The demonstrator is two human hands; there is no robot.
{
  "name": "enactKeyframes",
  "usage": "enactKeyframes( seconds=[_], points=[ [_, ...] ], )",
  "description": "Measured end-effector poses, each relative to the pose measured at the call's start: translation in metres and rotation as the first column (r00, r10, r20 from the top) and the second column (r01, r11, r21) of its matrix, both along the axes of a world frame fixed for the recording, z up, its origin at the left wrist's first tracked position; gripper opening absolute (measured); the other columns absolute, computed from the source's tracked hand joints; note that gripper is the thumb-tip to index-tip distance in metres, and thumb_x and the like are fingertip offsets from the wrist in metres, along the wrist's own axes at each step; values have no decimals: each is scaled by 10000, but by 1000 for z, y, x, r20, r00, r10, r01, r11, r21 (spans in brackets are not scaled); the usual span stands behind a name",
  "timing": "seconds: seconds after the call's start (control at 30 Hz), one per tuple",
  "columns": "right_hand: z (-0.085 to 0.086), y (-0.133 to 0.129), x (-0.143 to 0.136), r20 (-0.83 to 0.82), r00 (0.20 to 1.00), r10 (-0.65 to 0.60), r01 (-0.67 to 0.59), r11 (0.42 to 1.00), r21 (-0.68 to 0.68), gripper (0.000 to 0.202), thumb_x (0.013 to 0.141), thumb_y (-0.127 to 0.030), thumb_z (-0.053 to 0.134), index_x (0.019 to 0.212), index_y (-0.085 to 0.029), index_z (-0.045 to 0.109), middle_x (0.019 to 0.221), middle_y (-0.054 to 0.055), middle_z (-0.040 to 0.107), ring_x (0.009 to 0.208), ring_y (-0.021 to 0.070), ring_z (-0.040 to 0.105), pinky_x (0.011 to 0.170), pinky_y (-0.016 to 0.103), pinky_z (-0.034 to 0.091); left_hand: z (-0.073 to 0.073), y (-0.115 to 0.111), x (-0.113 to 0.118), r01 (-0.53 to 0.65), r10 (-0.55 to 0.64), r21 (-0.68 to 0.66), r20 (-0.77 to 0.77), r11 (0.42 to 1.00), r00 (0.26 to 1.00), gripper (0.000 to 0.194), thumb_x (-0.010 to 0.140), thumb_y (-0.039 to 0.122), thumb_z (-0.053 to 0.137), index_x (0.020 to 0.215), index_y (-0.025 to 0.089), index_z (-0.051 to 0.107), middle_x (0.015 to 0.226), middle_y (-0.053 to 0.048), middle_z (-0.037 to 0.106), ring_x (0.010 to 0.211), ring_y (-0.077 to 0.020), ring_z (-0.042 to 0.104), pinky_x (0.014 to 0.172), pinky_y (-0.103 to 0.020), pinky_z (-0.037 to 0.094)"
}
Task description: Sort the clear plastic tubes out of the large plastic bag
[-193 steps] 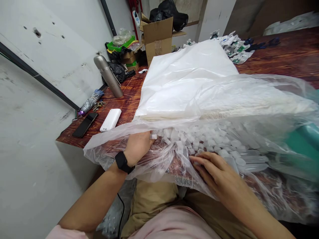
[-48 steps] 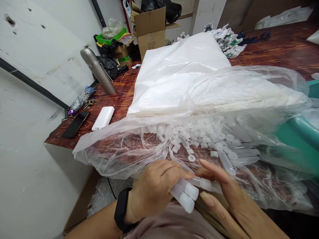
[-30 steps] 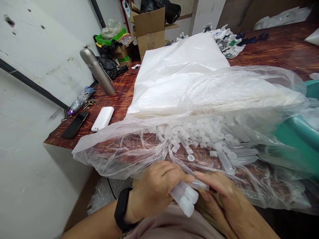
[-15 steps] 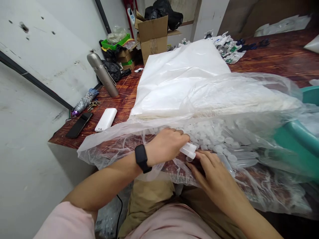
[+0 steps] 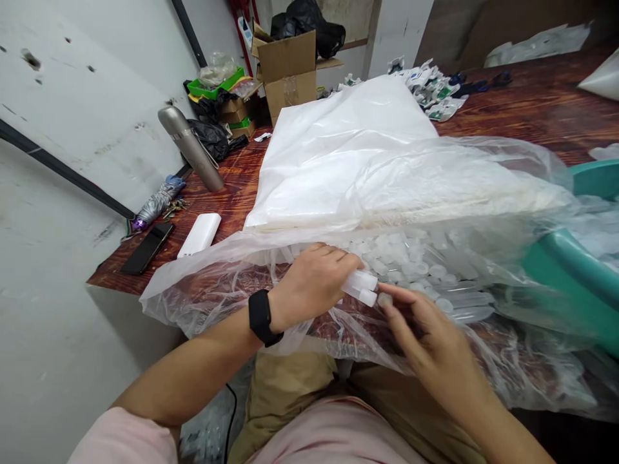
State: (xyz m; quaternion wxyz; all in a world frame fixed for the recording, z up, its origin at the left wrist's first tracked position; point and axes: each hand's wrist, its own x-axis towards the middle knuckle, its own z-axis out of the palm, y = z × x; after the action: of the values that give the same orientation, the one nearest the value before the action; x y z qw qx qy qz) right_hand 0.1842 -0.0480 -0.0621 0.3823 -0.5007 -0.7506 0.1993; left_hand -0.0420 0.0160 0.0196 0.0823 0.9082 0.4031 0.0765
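Observation:
My left hand (image 5: pixel 316 277), below a black wristband, is closed around capped translucent tubes (image 5: pixel 362 283) whose white ends point right. Close beside those ends, my right hand (image 5: pixel 425 328) pinches a small round white cap (image 5: pixel 385 300) between thumb and forefinger. Behind both hands lies a pile of small white caps (image 5: pixel 401 254) on a clear plastic sheet (image 5: pixel 213 258). Several long clear tubes (image 5: pixel 471 307) lie to the right of the caps, near my right hand. How many tubes my left hand holds is partly hidden.
A large white plastic bag (image 5: pixel 338 154) lies behind the pile. A teal basin (image 5: pixel 570 277) stands at right. A metal flask (image 5: pixel 191 148), phone (image 5: pixel 147 248), white power bank (image 5: pixel 199 235) and cardboard box (image 5: pixel 287 74) are at left and back.
My right hand has moved slightly right and lifted, with a small cap now visible between its fingertips. My left hand has tilted a little with the tubes. The whole view has shifted slightly.

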Motion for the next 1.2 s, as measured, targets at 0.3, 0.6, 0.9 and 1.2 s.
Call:
enactKeyframes(
  seconds=[0.3, 0.6, 0.9, 1.2],
  points=[
    [29, -11, -6, -564, 755, -334, -87, 802, -591, 466, 872, -556, 853, 1211, -252, 754, 1096, 69, 833, 990, 225, 804, 905, 343, 668, -7, -41, -8, -58, 319, -438, 553, 897, 770, 194, 972, 343, 797, 1125, 227, 768, 1155, -13, 823, 1000, -187, 767, 888, -285, 561],
    [44, -17, 4, -488, 873, 22, -256, 871, -419, 266, 1007, -485, 701, 1202, -340, 810, 1233, 35, 754, 825, 146, 789, 786, 235, 670, -12, -78, -10, -19, 415, -529, 643, 848, 644, 141, 920, 256, 834, 995, 190, 734, 1030, -21, 805, 896, -152, 735, 813, -249, 541],
    [54, -31, 12, -26, 972, 232, -232, 973, -12, 370, 1037, -255, 640, 1365, -410, 714, 1200, 33, 754, 1060, 187, 791, 920, 258, 659, -20, -84, -19, 40, 149, -237, 722, 971, 675, 189, 957, 115, 726, 1134, 179, 713, 1083, -76, 804, 1003, -194, 766, 893, -307, 610],
    [60, -37, 6, -8, 976, 218, -216, 971, 98, 262, 1048, -260, 633, 1254, -389, 730, 1046, 7, 790, 928, 174, 812, 825, 236, 672, -24, -97, -17, 8, 33, -52, 733, 999, 679, 251, 979, 117, 737, 1207, 207, 682, 1114, -76, 806, 1084, -198, 771, 972, -323, 620]
  ],
)
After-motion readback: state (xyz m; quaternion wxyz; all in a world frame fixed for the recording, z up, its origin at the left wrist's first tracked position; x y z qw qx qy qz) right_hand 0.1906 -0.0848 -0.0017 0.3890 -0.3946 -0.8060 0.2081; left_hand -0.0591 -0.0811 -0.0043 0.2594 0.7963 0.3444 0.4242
